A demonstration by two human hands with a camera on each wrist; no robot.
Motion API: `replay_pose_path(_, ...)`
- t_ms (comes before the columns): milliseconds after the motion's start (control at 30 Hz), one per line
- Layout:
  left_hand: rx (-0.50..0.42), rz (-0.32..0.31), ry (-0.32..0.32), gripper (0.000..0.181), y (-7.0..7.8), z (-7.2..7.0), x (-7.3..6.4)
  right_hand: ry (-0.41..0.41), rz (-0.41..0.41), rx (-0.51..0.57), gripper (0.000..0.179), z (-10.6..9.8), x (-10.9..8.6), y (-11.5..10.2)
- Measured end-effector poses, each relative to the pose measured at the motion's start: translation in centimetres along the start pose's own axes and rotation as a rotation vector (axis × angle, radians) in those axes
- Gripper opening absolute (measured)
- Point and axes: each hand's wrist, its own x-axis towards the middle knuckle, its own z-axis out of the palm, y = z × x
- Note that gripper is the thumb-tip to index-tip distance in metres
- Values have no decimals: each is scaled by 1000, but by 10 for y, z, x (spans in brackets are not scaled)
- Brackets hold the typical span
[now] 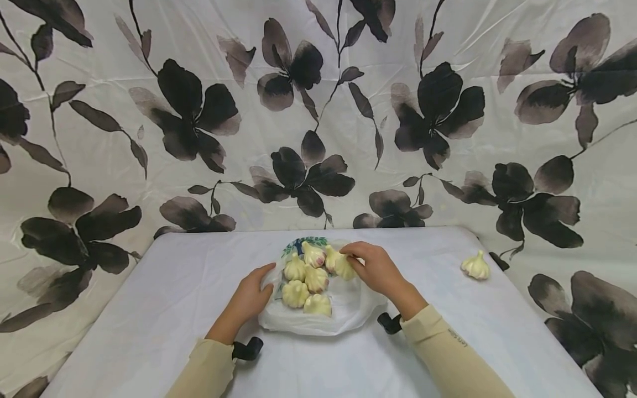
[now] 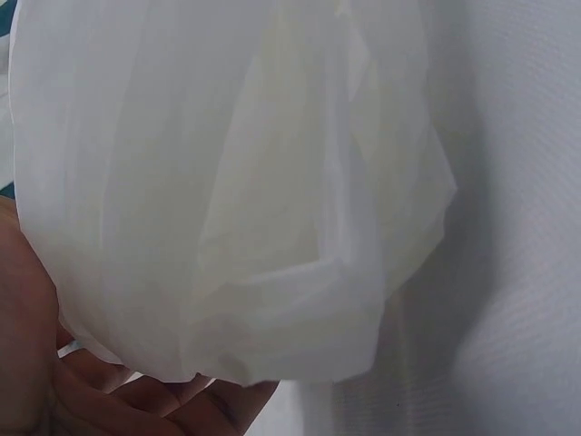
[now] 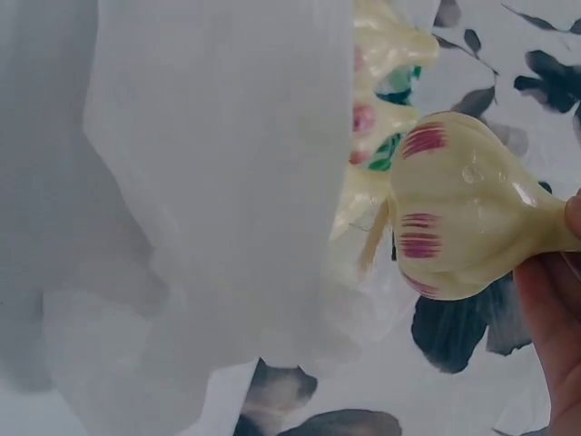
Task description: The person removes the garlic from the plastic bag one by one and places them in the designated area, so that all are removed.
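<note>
A white plastic bag [image 1: 325, 326] with a green and blue print lies opened on the table, several pale garlic bulbs [image 1: 295, 294] grouped inside its mouth. At the bag's left side my left hand [image 1: 251, 296] holds the rim, and in the left wrist view its fingers [image 2: 136, 400] curl behind the thin plastic [image 2: 227, 182]. My right hand [image 1: 378, 268] pinches one garlic bulb [image 3: 463, 209] by its stem, over the bag's right part. Purple streaks mark that bulb. Bag plastic hides part of the other bulbs in the right wrist view.
A single garlic bulb [image 1: 476, 266] sits apart near the right edge of the white-covered table [image 1: 169, 309]. Behind the table hangs a white cloth [image 1: 368, 171] with dark flowers. Each wrist carries a black camera mount [image 1: 247, 349].
</note>
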Motion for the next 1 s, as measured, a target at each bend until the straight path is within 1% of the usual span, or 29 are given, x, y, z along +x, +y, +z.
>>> replay_pose_path(300,-1,-3,3,53,-1,1,1,85,39,7,21,-12,-2,13)
replay_pose_path(400,-7,-13,-3,53,-1,1,1,114,53,27,22,-17,-4,16)
replay_pose_path(633,-3,-14,-3,53,-2,2,3,160,124,79,23,-27,-9,24)
replay_pose_path(767,1,-11,-3,53,-2,2,3,199,146,100,23,-33,-12,29)
replay_pose_path(1000,-1,-5,-2,53,-1,0,1,221,174,110,24,-43,-18,37)
